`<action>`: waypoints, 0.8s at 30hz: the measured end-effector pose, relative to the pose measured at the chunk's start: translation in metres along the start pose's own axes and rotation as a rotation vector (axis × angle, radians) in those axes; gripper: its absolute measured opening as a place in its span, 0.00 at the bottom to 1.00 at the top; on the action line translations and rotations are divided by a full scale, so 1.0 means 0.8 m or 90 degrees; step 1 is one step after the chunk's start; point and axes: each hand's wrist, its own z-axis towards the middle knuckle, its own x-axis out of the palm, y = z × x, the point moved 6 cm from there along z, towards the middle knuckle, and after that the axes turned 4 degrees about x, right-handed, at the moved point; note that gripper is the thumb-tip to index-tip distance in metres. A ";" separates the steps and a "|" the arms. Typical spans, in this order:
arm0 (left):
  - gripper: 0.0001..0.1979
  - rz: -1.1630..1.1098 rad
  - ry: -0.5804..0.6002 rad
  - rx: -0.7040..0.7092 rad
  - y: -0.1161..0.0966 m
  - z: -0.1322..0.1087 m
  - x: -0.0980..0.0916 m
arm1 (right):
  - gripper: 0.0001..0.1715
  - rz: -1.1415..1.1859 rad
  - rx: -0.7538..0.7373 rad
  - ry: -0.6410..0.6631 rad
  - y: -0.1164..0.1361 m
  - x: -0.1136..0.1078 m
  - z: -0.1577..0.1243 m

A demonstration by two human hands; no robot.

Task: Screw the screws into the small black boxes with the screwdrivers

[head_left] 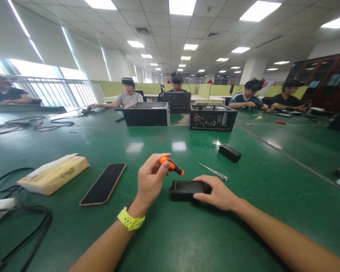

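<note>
My left hand [150, 180], with a yellow watch on the wrist, pinches an orange-handled screwdriver [172, 166]. Its tip rests on the top of a small flat black box [184, 189] lying on the green table [170, 234]. My right hand [217, 192] is curled over the right end of that box and holds it down. A bare metal tool [214, 172] lies just behind the right hand.
A phone [104, 183] lies face up at left, beside a tissue pack [53, 173] and black cables [19, 215]. Another small black box [229, 153] sits further back. Two open computer cases [147, 114] [212, 118] stand mid-table. Several people sit along the far side.
</note>
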 end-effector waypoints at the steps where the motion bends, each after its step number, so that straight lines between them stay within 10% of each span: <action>1: 0.12 0.002 -0.024 0.002 -0.001 0.000 -0.002 | 0.22 0.002 -0.001 -0.001 0.000 0.000 0.000; 24: 0.18 -0.015 -0.074 0.045 -0.009 -0.012 -0.003 | 0.22 0.004 -0.003 0.009 -0.002 0.001 0.000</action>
